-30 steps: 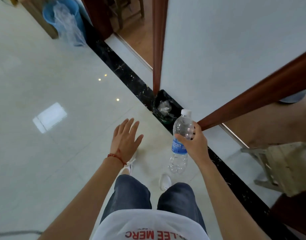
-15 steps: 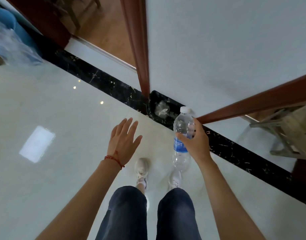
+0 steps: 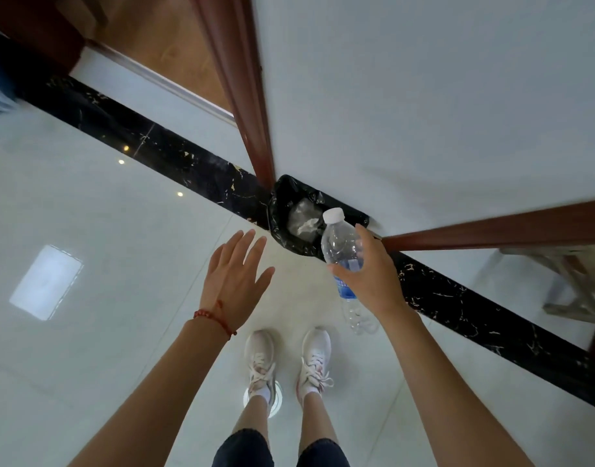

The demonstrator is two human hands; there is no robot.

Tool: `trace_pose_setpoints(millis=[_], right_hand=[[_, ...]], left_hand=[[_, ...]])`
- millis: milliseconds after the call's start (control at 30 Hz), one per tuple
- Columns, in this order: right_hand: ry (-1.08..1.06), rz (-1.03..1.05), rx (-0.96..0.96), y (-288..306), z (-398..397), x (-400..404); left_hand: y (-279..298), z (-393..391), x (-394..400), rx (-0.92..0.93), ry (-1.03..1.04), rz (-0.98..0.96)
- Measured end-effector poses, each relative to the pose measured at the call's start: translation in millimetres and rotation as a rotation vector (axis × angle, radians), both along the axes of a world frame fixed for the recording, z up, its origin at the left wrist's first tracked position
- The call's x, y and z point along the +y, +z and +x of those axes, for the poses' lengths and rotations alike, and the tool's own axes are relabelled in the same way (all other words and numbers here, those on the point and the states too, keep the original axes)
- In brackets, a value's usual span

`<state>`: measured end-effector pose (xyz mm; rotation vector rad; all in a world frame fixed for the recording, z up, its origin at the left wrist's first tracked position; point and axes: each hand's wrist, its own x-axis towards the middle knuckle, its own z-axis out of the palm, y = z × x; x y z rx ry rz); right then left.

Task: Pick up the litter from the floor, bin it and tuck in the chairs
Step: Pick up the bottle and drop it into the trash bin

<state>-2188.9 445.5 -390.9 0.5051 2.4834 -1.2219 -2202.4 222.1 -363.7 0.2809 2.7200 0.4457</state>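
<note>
Clear plastic bottle (image 3: 339, 246) now sits closer to the bin (image 3: 282, 227) than 0.5 s ago; its white cap overlaps the bin's rim in view, where before it stood short of it. I've stepped up: both my shoes (image 3: 260, 362) show fully, side by side, just short of the bin, and the blue bucket at far left has slid nearly out of frame. My right hand (image 3: 370, 281) grips the bottle round its middle, thumb on the near side, fingers curled behind, same hold as before. My left hand (image 3: 235, 281) stays raised, palm down, fingers spread, touching nothing; red bead bracelet (image 3: 216, 320) on that wrist.

Bottle: see-through, looks empty, white cap on, blue label partly hidden by my hand, held in the air tilted cap-forward, base toward my feet.

Bin: small, black liner, crumpled clear plastic (image 3: 304, 219) inside, standing on the black marble strip (image 3: 174, 160) against the white wall (image 3: 424, 96). 2 red-brown wood trims (image 3: 238, 96) meet near it. Pale wooden chair (image 3: 575, 281) at far right, partly cut off. Glossy white floor (image 3: 104, 230) with light reflections.
</note>
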Motion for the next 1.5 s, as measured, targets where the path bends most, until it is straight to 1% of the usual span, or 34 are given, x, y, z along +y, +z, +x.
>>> trace_pose_setpoints(millis=[67,200,333,600,700,800,900,1033,1133,1200,1500], right_hand=[[0.033,0.013,0.004,-20.7,-10.6,0.2],[0.121,0.106,0.006,-58.2,-32.6,-4.5],[0.186,0.139,0.008,-86.3,-57.5,-11.8],[0.189,0.152,0.044,-115.8,-96.8,-17.3],[0.233,0.177,0.05,-124.5,-105.3,-19.4],[0.26,0.143,0.051,-132.6,-111.0,-23.6],[0.243,0.113,0.045,-138.3,-111.4,-26.9],[0.142,0.079,0.038,-140.3,-95.9,-26.4],[0.025,-0.011,0.011,-134.5,-73.6,-25.6],[-0.033,-0.026,0.001,-126.3,-57.6,-26.8],[-0.1,0.014,0.038,-65.0,3.6,-40.5]], left_hand=[[-16.7,-4.5,2.2,0.007,0.001,0.001],[-47.8,-10.1,7.2,-0.012,0.023,0.007],[-73.0,-10.9,9.8,-0.03,0.022,0.009],[-98.1,-11.1,8.1,-0.06,0.041,0.012],[-104.9,-11.0,7.9,-0.077,0.046,0.004],[-110.3,-11.5,7.1,-0.09,0.055,0.003],[-112.7,-12.6,4.4,-0.097,0.057,-0.002],[-109.9,-14.0,-1.7,-0.083,0.061,0.011],[-105.1,-14.2,-4.4,-0.081,0.062,0.009],[-100.0,-13.0,-3.6,-0.09,0.065,0.008],[-56.0,2.0,0.6,-0.05,0.007,0.042]])
